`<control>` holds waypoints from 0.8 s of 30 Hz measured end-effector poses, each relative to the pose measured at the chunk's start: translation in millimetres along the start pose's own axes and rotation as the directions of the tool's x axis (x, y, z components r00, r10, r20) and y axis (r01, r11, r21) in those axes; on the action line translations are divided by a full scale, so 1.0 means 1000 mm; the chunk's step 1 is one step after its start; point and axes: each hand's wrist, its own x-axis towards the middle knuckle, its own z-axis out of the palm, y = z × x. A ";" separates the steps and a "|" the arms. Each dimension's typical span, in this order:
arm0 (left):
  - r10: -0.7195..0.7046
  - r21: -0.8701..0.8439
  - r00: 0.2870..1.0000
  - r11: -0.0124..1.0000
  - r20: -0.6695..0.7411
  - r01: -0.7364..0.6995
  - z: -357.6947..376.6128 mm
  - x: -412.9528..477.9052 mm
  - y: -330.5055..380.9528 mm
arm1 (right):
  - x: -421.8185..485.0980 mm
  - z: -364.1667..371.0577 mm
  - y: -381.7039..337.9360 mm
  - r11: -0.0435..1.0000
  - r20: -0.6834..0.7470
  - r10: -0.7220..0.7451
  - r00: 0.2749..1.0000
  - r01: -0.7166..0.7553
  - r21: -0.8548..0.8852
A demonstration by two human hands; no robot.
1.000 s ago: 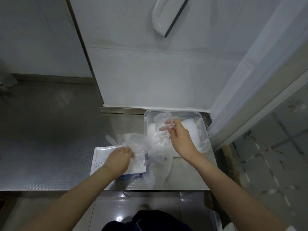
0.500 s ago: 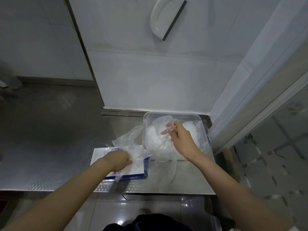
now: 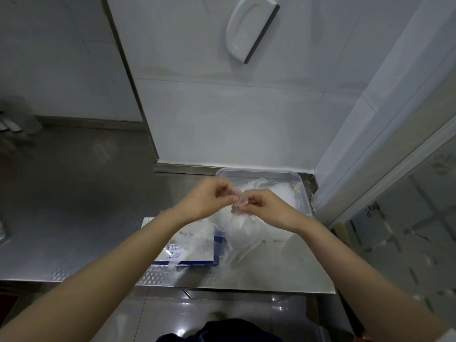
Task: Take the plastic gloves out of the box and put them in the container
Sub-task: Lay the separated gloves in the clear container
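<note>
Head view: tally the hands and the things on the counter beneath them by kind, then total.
Hands: 2, left hand and right hand
Glove box: 1
Clear container: 1
Plastic gloves: tangled heap, uncountable
Total: 4, gloves excluded

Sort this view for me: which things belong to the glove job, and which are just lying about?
Job in hand:
plastic glove, pinched between left hand and right hand
glove heap in the clear container
glove box, with gloves trailing over it

Lying about:
white squeegee on the wall
steel counter
blurred items at far left
</note>
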 end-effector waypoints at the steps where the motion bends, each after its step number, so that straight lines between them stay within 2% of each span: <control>1: -0.026 -0.059 0.999 0.998 -0.038 0.024 0.002 0.001 0.001 | -0.001 0.000 0.000 1.000 -0.054 -0.001 0.999 0.000 -0.030; 3: -0.095 -0.113 0.986 0.990 -0.133 0.081 0.005 0.001 0.004 | -0.004 -0.001 -0.001 0.994 -0.247 0.008 0.969 -0.034 -0.102; 5: -0.128 -0.103 0.969 0.989 -0.211 0.108 0.005 0.002 0.008 | -0.012 0.003 -0.006 0.988 -0.348 0.021 0.937 -0.072 -0.134; 10: -0.097 -0.060 0.974 0.994 -0.207 0.086 0.009 0.011 0.012 | -0.018 0.029 -0.009 0.881 -0.308 -0.038 0.951 -0.114 -0.460; 15: -0.094 0.027 0.986 0.995 -0.140 0.099 0.002 0.017 0.007 | -0.008 0.001 0.004 0.895 -0.458 -0.086 0.885 -0.134 -0.426; 19: -0.148 0.141 0.986 0.977 -0.075 0.158 -0.009 0.029 -0.003 | -0.003 -0.030 0.008 0.902 -0.418 -0.017 0.908 -0.166 -0.398; 21: -0.164 0.117 0.982 0.978 -0.092 0.174 -0.011 0.038 -0.002 | 0.003 -0.045 0.008 0.882 -0.434 0.016 0.901 -0.217 -0.418; 24: -0.150 0.019 0.978 0.988 -0.145 0.154 -0.017 0.056 0.007 | 0.010 -0.062 -0.006 0.889 -0.438 -0.020 0.899 -0.185 -0.419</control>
